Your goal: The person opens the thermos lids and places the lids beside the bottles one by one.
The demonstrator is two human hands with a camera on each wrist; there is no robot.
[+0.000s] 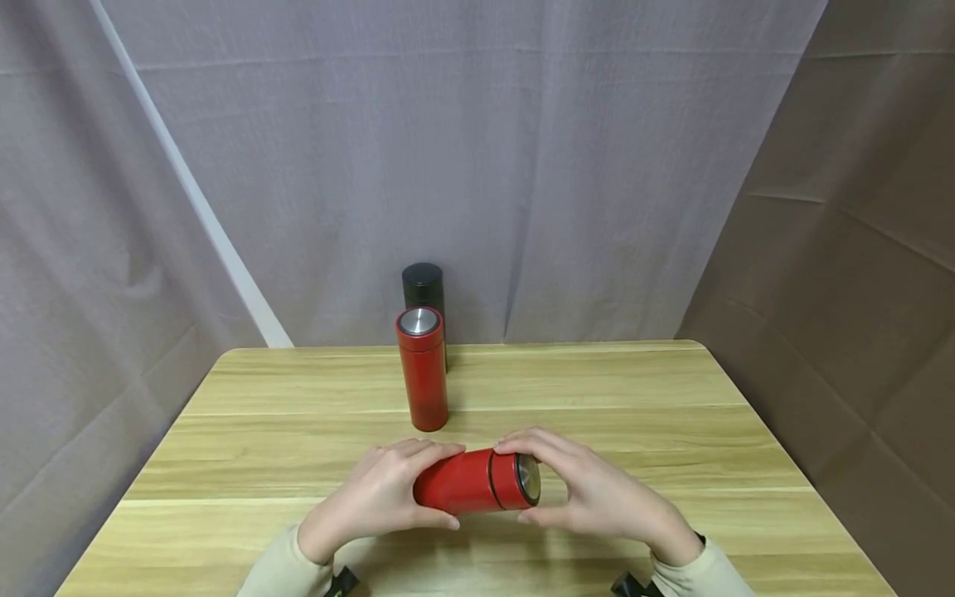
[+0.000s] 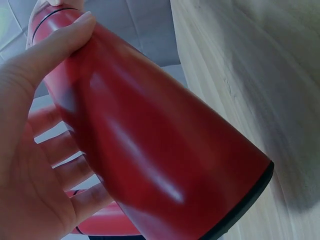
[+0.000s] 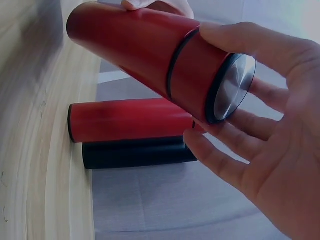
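While both hands bear it above the near part of the table (image 1: pixel 671 464), the red flask (image 1: pixel 462 485) lies aslant, lid end toward the R side & apparently the higher (cf. R wrist view); its dark base rim (image 2: pixel 245 206) seems off the wood, w/ a shadow cast alongside. The L hand (image 1: pixel 391 485) holds the body toward the base, thumb on the near side, fingers round the far side, prob. to steady the heavier part. The R hand (image 1: pixel 589 489) curves thumb & fingers about the lid (image 1: pixel 515 481), near the dark seam ring (image 1: pixel 493 479); the metal top faces its palm. A two-ended hold presumably shares the wt. & keeps the flask from rolling.

Beyond, a second red flask (image 1: pixel 427 390) stands upright, metal-topped; directly behind it, partly hidden, stands a black flask (image 1: pixel 424 278), also upright. Both rest on their bases, prob. for stability, & well back, which leaves elbow room; whether they touch is hard to tell. Outermost: pale sleeves (image 1: pixel 287 568), a grey curtain (image 1: pixel 597 166) behind the table & a brown drape (image 1: pixel 843 249) at R.
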